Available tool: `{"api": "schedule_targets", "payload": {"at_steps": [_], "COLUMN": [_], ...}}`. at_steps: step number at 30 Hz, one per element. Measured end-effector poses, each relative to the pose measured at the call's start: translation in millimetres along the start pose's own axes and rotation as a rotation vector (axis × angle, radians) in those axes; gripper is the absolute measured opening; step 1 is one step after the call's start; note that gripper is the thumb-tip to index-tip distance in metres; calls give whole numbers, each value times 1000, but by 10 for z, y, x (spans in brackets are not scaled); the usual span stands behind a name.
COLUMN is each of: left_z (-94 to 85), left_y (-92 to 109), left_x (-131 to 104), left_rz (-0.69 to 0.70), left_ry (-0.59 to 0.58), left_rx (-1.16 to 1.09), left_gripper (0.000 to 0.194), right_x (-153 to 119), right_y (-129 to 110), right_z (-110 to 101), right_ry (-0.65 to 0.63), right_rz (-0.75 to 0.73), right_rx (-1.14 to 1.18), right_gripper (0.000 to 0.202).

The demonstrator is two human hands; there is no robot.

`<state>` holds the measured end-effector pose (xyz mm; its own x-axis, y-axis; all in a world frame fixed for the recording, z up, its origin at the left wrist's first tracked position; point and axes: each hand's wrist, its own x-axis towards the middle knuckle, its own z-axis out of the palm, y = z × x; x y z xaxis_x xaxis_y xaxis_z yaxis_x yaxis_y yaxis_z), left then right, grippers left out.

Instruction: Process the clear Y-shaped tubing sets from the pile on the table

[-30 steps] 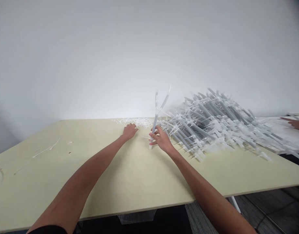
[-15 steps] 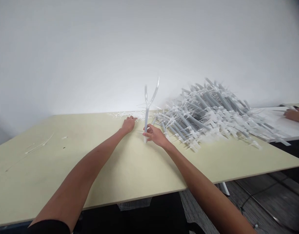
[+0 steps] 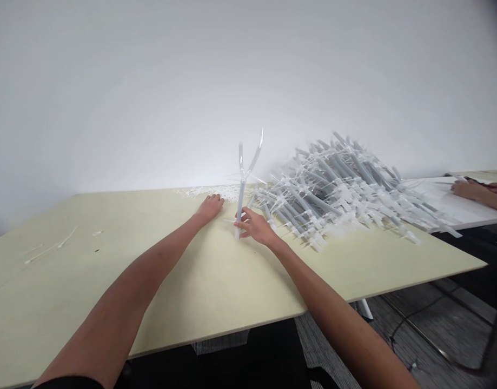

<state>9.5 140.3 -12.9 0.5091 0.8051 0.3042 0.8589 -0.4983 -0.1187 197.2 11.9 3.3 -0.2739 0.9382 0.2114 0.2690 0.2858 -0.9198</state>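
Note:
My right hand pinches the lower end of a Y-shaped clear plastic tube, which stands upright over the table. Its two thinner branches point upward, and thin white strips stick out near the fork and close to my fingers. My left hand reaches to the back of the table, at the edge of a scatter of small white strips. Its fingers are curled downward; whatever they may hold is hidden. Right of my right hand lies a big heap of similar tubes with white ties.
The pale tabletop runs back to a white wall. Loose white strips lie at the left. Another person's hand is at a white table on the right. Cables and metal legs show below.
The view has shifted a little, so the table and heap appear further left. My left hand's fingers are more curled at the white strips; my right hand keeps its grip on the tube.

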Motion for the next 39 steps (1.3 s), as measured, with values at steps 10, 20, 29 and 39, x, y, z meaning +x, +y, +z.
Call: {"api": "schedule_targets", "payload": {"at_steps": [10, 20, 29, 39], "left_z": [-501, -477, -538, -514], "left_y": [220, 640, 823, 826], "left_x": [-520, -1022, -1108, -1130], "left_rz": [-382, -650, -626, -575], "left_ry": [613, 373, 93, 85], "left_rx": [-801, -1446, -1640, -1489], "left_gripper": [30, 17, 14, 16], "right_x": [-14, -4, 20, -46], "right_y": [-19, 12, 65, -1], "right_z": [-8, -33, -78, -88], "right_ry": [-12, -17, -14, -84], "right_rz": [-4, 17, -72, 9], "right_rx": [-17, -241, -393, -335], "right_gripper": [25, 24, 25, 26]}}
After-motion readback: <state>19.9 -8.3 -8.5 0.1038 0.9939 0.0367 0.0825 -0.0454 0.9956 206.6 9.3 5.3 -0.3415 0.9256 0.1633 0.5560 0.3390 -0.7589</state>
